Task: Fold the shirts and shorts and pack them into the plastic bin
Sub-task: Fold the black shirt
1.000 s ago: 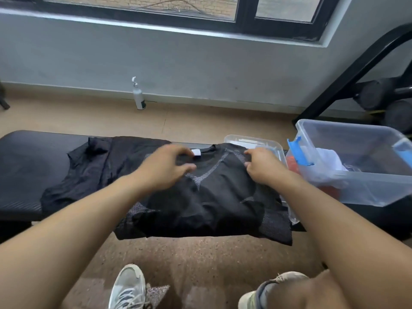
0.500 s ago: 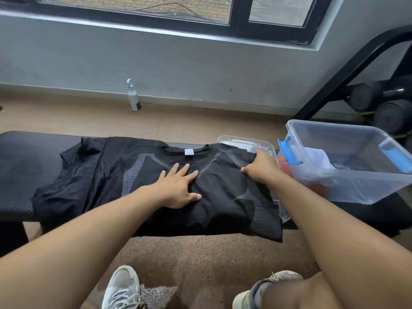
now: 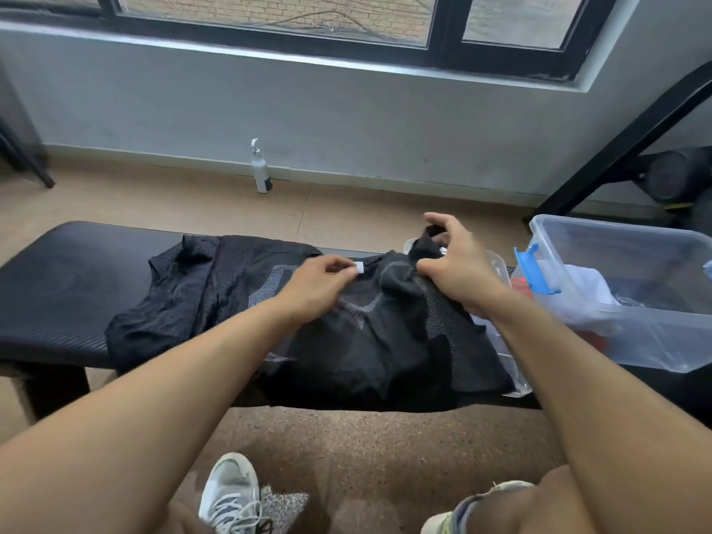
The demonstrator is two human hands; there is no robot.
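A black shirt with grey patterned stripes lies across the black bench. My left hand pinches the shirt at the collar, beside its white tag. My right hand grips the shirt's right shoulder and lifts a bunched piece of the cloth off the bench. Another dark garment lies crumpled under the shirt's left side. The clear plastic bin with blue latches stands on the bench at the right, with white and red items inside.
A clear plastic lid lies flat under the shirt's right edge, next to the bin. A white bottle stands on the floor by the wall. A black metal frame rises behind the bin. My shoes are on the speckled floor below.
My left hand left the shirt's chest, where it lay flat, and now pinches the collar. My right hand moved up and lifted the right shoulder cloth, wrinkling the shirt.
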